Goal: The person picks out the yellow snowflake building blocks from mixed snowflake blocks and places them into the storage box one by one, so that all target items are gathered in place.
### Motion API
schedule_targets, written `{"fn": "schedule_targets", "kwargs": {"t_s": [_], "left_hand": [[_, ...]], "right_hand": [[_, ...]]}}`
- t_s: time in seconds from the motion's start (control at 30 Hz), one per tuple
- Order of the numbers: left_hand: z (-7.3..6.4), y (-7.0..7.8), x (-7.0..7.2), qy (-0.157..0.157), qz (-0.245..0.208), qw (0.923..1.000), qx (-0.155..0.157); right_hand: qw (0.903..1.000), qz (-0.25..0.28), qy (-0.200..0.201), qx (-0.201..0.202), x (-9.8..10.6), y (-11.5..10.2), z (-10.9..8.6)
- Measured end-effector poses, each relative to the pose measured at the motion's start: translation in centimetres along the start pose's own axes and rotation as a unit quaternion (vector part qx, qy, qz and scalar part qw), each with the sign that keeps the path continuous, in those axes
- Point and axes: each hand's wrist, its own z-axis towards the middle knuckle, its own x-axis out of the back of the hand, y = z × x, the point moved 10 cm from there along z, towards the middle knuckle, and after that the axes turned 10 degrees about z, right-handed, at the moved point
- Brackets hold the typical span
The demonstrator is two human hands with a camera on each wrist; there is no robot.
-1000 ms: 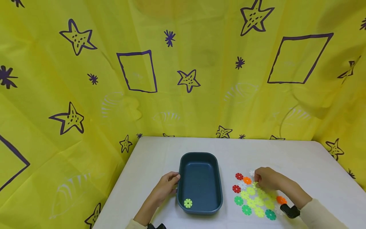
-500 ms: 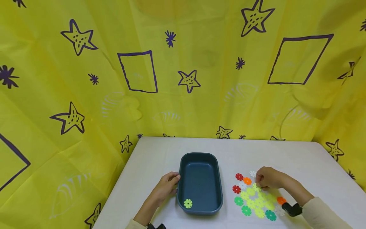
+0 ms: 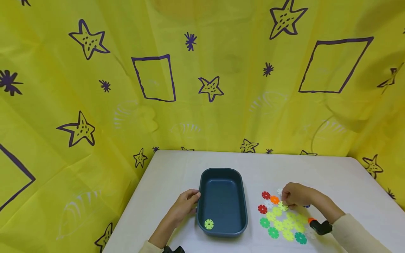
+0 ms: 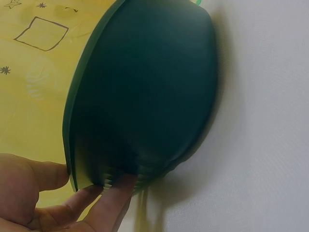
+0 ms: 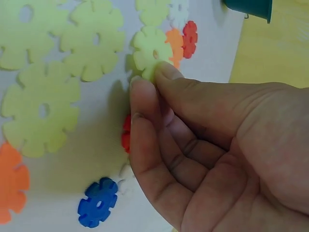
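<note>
My right hand (image 3: pixel 295 195) pinches a yellow-green plastic snowflake disc (image 5: pixel 153 50) by its edge between thumb and fingertips, close over the table. Around it lie several loose notched discs, mostly yellow-green (image 5: pixel 41 111), plus red (image 3: pixel 262 209), orange (image 3: pixel 274 199), green (image 3: pixel 273 232), white and one blue disc (image 5: pixel 98 202). My left hand (image 3: pixel 183 205) grips the left rim of a dark blue-green rectangular tub (image 3: pixel 223 200), thumb on one side of the wall and fingers on the other. One yellow-green disc (image 3: pixel 209 224) rests in the tub's near left corner.
The tub and discs are on a white-covered table (image 3: pixel 177 168). A yellow curtain (image 3: pixel 190 116) with starfish drawings encloses its back and sides. A black wrist strap device (image 3: pixel 321 227) on the right arm hangs close over the nearest discs.
The right hand has stayed at the upper edge of the disc pile with only small shifts, and the blue disc has come into sight beside it. The left hand and tub keep their places.
</note>
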Motion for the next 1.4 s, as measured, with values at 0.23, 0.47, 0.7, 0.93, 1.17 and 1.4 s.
{"fn": "schedule_targets", "kwargs": {"t_s": [0.23,0.47,0.7,0.93,1.17,1.4], "left_hand": [[0.1,-0.1,-0.1,-0.004,-0.006,1.0,-0.002],[0.0,-0.1,0.1,-0.002,-0.004,1.0,0.0],[0.0,-0.1,0.1,0.0,-0.002,1.0,0.001],[-0.1,-0.1,0.1,-0.002,0.0,1.0,0.0],[0.0,0.3,0.1,0.002,0.006,1.0,-0.004],[-0.1,0.2,0.1,0.006,0.003,1.0,0.001]], "right_hand": [[0.9997,0.003,-0.024,0.001,0.6,-0.8,0.2],[0.998,0.006,-0.031,0.055,2.2,-3.6,0.5],[0.9943,0.004,-0.041,0.099,3.2,-7.9,1.2],[0.9914,-0.022,-0.056,0.117,2.3,-12.2,2.6],[0.9883,-0.059,-0.062,0.126,1.0,-15.5,4.2],[0.9834,-0.107,-0.083,0.121,-1.3,-17.8,6.3]]}}
